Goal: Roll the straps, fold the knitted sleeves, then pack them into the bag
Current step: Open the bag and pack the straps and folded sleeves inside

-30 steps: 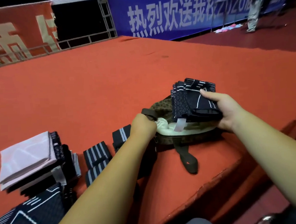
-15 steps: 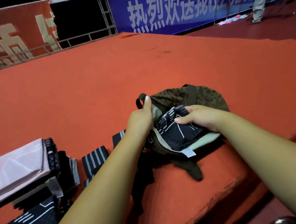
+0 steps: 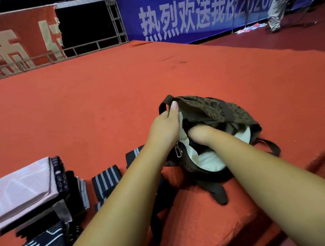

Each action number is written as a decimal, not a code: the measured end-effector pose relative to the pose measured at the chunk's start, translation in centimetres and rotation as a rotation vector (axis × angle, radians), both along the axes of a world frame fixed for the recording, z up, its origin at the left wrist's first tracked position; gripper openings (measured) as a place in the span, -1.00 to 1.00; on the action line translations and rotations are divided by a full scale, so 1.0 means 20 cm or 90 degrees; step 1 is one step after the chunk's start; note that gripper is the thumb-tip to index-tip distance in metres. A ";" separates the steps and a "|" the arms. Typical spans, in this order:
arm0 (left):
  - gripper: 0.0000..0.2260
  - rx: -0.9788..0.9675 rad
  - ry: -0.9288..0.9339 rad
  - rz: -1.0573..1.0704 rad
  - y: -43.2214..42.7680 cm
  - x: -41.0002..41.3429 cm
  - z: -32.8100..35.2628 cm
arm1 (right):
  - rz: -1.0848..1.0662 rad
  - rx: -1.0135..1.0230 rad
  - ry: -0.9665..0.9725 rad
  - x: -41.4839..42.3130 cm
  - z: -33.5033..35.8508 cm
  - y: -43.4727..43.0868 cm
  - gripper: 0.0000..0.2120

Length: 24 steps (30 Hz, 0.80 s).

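Bag (image 3: 214, 108) near edge of carpet (image 3: 81, 108), left hand (image 3: 165, 128) pinching bag rim, right hand (image 3: 198, 135) inside, fingers hidden; open room beyond.

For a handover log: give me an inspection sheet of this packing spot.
Surface: red carpet, faint dark marks far off.
Job's things: leopard-print bag open, pale lining showing; striped strap rolls left of it; folded sleeves stacked far left.
Clutter: pink folded item atop that stack.
Hands: left hand grips the bag's rim; right hand is inside the bag, fingers hidden.
Cables: nothing seen.
Surroundings: blue banner, red banner, a person far right.
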<state>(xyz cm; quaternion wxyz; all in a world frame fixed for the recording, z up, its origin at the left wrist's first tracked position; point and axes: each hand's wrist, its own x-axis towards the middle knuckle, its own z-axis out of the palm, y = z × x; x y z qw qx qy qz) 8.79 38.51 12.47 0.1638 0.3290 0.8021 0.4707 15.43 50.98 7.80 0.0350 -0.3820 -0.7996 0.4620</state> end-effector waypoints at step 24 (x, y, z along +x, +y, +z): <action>-0.58 -0.052 -0.109 0.054 -0.08 0.06 0.05 | -0.111 0.068 -0.037 0.30 0.07 -0.07 -0.93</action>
